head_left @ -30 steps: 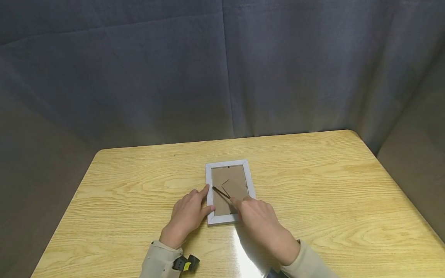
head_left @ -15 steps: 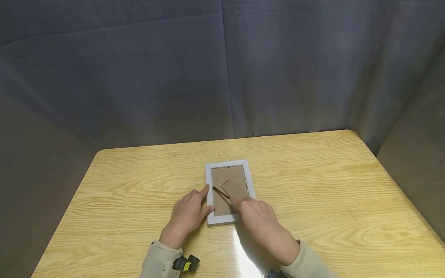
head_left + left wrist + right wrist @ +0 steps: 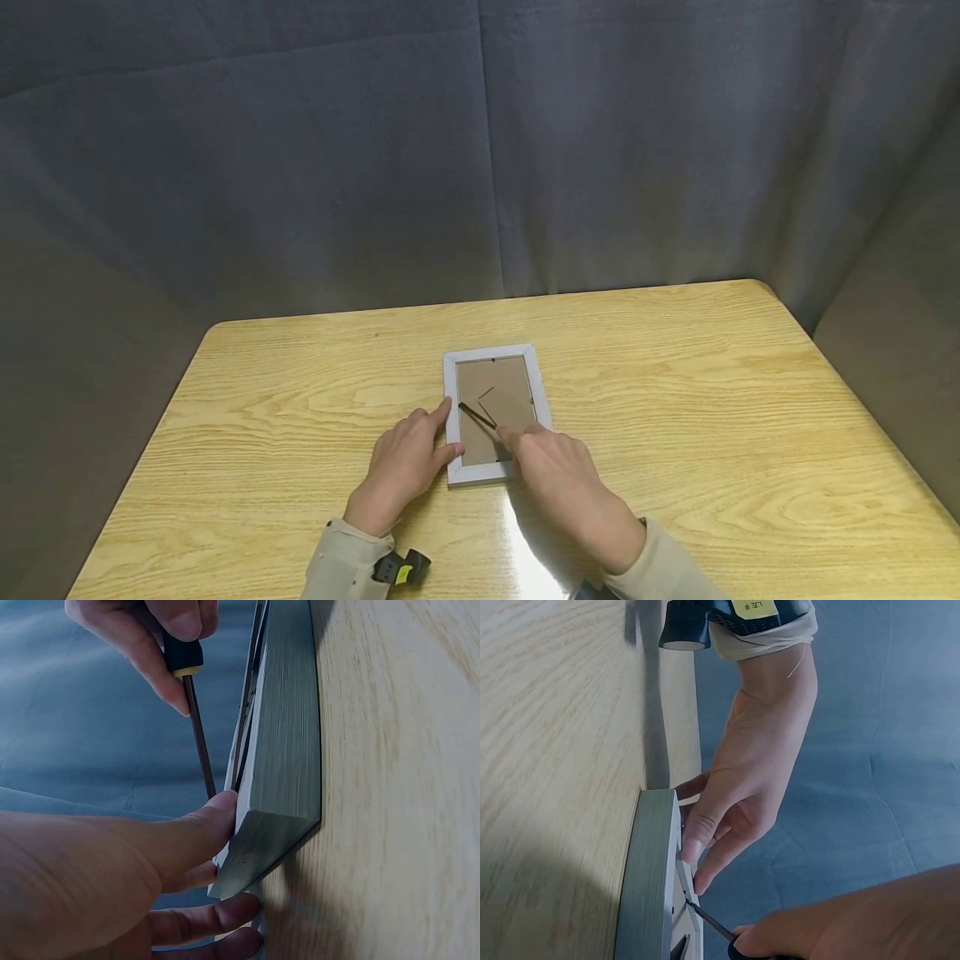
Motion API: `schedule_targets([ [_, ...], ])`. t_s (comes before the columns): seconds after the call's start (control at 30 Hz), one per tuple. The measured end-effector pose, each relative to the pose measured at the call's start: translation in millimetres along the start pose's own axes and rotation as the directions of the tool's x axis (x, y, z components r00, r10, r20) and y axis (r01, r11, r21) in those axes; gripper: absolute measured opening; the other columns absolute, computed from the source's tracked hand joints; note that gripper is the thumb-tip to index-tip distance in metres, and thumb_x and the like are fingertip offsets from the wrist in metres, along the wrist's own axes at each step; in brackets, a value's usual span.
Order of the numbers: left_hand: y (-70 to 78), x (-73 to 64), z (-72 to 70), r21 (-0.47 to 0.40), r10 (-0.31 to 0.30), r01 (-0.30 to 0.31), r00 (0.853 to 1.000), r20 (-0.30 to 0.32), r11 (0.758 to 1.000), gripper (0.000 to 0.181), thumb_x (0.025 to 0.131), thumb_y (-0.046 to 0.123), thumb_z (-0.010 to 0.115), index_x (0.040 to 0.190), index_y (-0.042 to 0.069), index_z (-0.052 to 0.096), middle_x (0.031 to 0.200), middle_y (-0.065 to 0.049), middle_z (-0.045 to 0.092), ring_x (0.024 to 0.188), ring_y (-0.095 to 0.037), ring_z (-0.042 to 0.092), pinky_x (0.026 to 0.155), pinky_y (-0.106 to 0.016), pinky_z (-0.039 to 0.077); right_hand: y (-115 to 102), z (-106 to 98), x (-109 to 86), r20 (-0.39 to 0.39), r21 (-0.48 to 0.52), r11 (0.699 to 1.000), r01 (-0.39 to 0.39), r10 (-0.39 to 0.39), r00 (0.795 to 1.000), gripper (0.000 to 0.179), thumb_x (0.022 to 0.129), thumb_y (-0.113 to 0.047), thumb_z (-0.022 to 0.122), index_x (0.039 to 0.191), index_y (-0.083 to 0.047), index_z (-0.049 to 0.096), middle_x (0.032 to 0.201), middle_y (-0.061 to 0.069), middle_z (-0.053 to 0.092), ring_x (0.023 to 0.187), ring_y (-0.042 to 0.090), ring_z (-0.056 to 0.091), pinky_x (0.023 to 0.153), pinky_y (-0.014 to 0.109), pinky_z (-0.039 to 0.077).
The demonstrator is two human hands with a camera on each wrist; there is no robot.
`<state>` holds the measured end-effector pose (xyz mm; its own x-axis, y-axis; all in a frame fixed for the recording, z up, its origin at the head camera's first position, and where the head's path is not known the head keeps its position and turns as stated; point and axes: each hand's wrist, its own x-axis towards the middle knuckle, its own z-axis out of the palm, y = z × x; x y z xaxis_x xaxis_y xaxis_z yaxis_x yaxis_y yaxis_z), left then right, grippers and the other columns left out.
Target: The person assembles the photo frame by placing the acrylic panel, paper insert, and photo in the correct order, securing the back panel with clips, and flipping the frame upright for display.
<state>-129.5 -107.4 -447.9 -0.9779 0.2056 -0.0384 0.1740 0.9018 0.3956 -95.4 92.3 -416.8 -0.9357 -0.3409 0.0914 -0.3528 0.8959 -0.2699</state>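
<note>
A picture frame (image 3: 538,375) with a pale grey border lies back side up on the wooden table, its brown backing board (image 3: 474,379) showing. My left hand (image 3: 405,454) holds the frame's left side, thumb and index finger on the border, other fingers at the outer edge. My right hand (image 3: 566,483) grips a screwdriver (image 3: 197,735) by its black handle with a yellow ring. Slanting across the back, the screwdriver's dark shaft has its tip at the left inner edge of the frame, between my left thumb and index finger. The right palm hides most of the handle.
A stand flap (image 3: 513,408) is outlined on the backing board. Small dark tabs sit along the border's inner edge. The wooden table (image 3: 712,400) extends around the frame, with a dark curtain (image 3: 360,167) behind it. A black device (image 3: 401,569) is strapped at the left wrist.
</note>
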Motion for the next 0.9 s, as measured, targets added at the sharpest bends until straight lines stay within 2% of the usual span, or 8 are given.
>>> schedule_targets([
  [0.33, 0.0, 0.2, 0.0, -0.017, 0.03, -0.031, 0.999, -0.039, 0.999, 0.067, 0.087, 0.033, 0.079, 0.144, 0.008, 0.056, 0.093, -0.014, 0.068, 0.061, -0.016, 0.044, 0.048, -0.028, 0.034, -1.2, 0.7, -0.4, -0.004, 0.002, 1.0, -0.007, 0.007, 1.0, 0.04, 0.085, 0.002, 0.069, 0.12, -0.018, 0.072, 0.076, 0.006, 0.065, 0.061, 0.012, 0.053, 0.046, 0.03, 0.046],
  [0.7, 0.8, 0.0, -1.3, -0.02, 0.031, -0.032, 0.999, -0.034, 0.999, 0.067, 0.087, 0.033, 0.079, 0.145, 0.008, 0.056, 0.091, -0.013, 0.067, 0.06, -0.015, 0.042, 0.047, -0.028, 0.034, 2.2, 1.0, 0.7, 0.033, 0.079, 0.996, -0.031, 0.029, 0.999, 0.039, 0.086, -0.001, 0.072, 0.123, -0.015, 0.073, 0.084, 0.007, 0.071, 0.063, 0.012, 0.052, 0.048, 0.029, 0.045],
  [0.9, 0.4, 0.1, -1.2, -0.017, 0.027, -0.028, 0.999, -0.03, 0.999, 0.068, 0.087, 0.033, 0.079, 0.145, 0.008, 0.055, 0.091, -0.013, 0.066, 0.06, -0.016, 0.042, 0.047, -0.028, 0.033, 4.3, 1.1, 1.1, 0.034, 0.113, 0.993, -0.019, 0.015, 0.999, 0.039, 0.087, 0.0, 0.071, 0.123, -0.014, 0.073, 0.088, 0.009, 0.073, 0.059, 0.011, 0.046, 0.044, 0.024, 0.039],
])
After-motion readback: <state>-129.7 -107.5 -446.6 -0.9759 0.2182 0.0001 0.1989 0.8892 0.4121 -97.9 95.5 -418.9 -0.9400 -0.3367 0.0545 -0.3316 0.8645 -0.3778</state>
